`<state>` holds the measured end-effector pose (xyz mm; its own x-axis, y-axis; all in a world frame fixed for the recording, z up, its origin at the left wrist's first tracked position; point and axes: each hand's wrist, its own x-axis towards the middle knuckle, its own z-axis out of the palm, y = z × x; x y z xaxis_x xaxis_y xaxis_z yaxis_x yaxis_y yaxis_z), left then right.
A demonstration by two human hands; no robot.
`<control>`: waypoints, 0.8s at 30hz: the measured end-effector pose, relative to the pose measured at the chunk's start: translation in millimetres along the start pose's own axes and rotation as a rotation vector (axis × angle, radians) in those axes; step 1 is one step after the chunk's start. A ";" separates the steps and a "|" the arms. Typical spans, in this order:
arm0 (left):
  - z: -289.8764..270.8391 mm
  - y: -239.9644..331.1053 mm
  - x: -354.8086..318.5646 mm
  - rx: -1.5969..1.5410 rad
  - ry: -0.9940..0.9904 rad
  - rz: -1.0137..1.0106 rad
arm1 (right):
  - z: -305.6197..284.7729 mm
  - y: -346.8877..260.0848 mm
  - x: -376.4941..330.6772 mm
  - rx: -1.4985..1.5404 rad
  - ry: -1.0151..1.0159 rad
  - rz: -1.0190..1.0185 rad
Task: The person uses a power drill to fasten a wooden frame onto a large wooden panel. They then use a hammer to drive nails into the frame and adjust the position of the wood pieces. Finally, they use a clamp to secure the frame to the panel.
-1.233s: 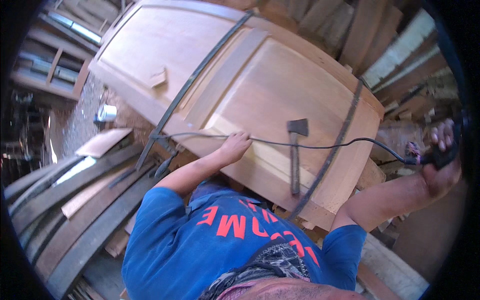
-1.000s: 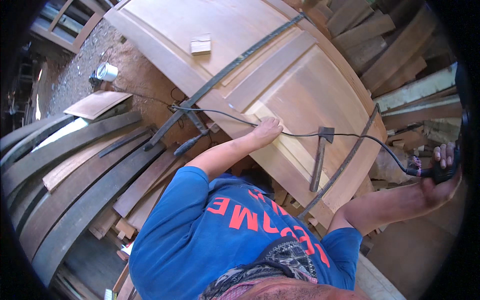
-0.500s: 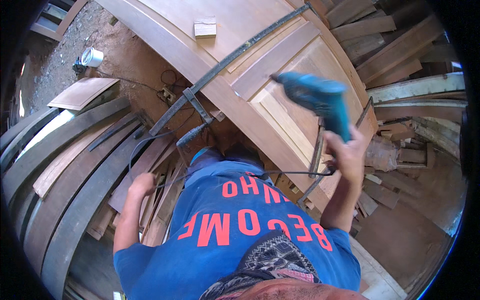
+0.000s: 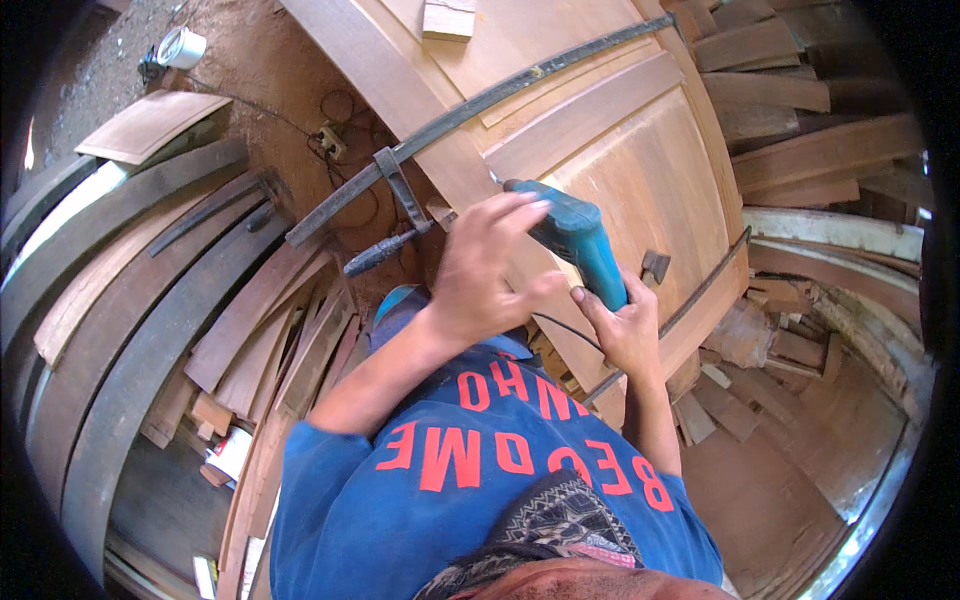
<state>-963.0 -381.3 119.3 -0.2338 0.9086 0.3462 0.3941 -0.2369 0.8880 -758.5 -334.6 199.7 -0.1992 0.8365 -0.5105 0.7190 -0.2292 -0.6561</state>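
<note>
A teal electric drill (image 4: 582, 243) is held over the near edge of a large panelled wooden door (image 4: 590, 120). My right hand (image 4: 620, 325) grips the drill's handle from below. My left hand (image 4: 490, 270) is wrapped over the drill's front, near the chuck. The drill's black cord runs down behind my hands. A long black bar clamp (image 4: 470, 110) spans the door, with its screw handle (image 4: 380, 255) hanging off the near edge. A hammer (image 4: 655, 265) lies on the door just right of the drill.
Stacks of curved wooden planks (image 4: 150, 290) fill the left side. Loose boards and offcuts (image 4: 800, 110) are piled at the right. A small wood block (image 4: 448, 18) sits on the door's far part. A white can (image 4: 182, 46) stands on the dirt ground at top left.
My right hand brought the drill from far right to in front of my chest. My left hand left the door, dropped to my side, then rose onto the drill's front.
</note>
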 end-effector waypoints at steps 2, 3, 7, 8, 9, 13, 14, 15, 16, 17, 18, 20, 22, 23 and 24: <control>27.8 -4.4 34.2 -0.113 0.102 0.048 | 0.8 -0.3 1.9 -0.009 0.005 -0.013; 38.1 -12.4 37.8 -0.171 0.028 0.001 | 0.8 -1.4 1.3 -0.036 0.003 0.030; 62.1 -32.0 38.6 -0.296 -0.049 -0.079 | 2.9 -0.3 4.3 -0.043 -0.036 0.047; 64.6 -31.9 38.4 -0.298 -0.015 -0.071 | 3.4 1.3 5.3 -0.045 -0.038 0.033; 65.2 -32.7 38.1 -0.298 0.000 -0.070 | 3.9 3.5 6.5 -0.048 -0.042 0.018; 62.2 -36.4 38.1 -0.286 0.014 -0.076 | 5.3 3.4 10.3 -0.034 -0.070 0.034; 61.2 -37.5 38.5 -0.278 0.009 -0.082 | 5.6 2.0 12.0 -0.034 -0.073 0.037; 61.3 -38.6 39.0 -0.277 0.014 -0.080 | 5.7 -0.1 13.6 -0.034 -0.077 0.040; 61.8 -39.9 39.1 -0.276 0.019 -0.079 | 5.9 -1.5 15.0 -0.034 -0.080 0.043; 62.1 -41.4 39.4 -0.275 0.023 -0.077 | 6.2 -2.2 16.3 -0.045 -0.082 0.032; 62.2 -42.5 39.7 -0.279 0.027 -0.075 | 6.4 -2.9 17.4 -0.056 -0.083 0.020; 62.5 -44.4 40.2 -0.290 0.035 -0.071 | 6.7 -4.9 19.3 -0.082 -0.084 0.009; 62.7 -44.7 41.0 -0.283 0.034 -0.076 | 6.1 -9.7 21.0 -0.113 -0.084 0.012; 63.0 -44.4 41.4 -0.279 0.034 -0.077 | 5.2 -12.4 22.3 -0.129 -0.092 0.020; 64.0 -44.3 41.9 -0.277 0.047 -0.081 | 4.1 -15.4 24.4 -0.145 -0.100 0.027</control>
<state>-933.3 -310.7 75.1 -0.2980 0.9130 0.2785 0.1159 -0.2550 0.9600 -777.1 -312.7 195.1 -0.2389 0.7758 -0.5840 0.8117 -0.1705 -0.5586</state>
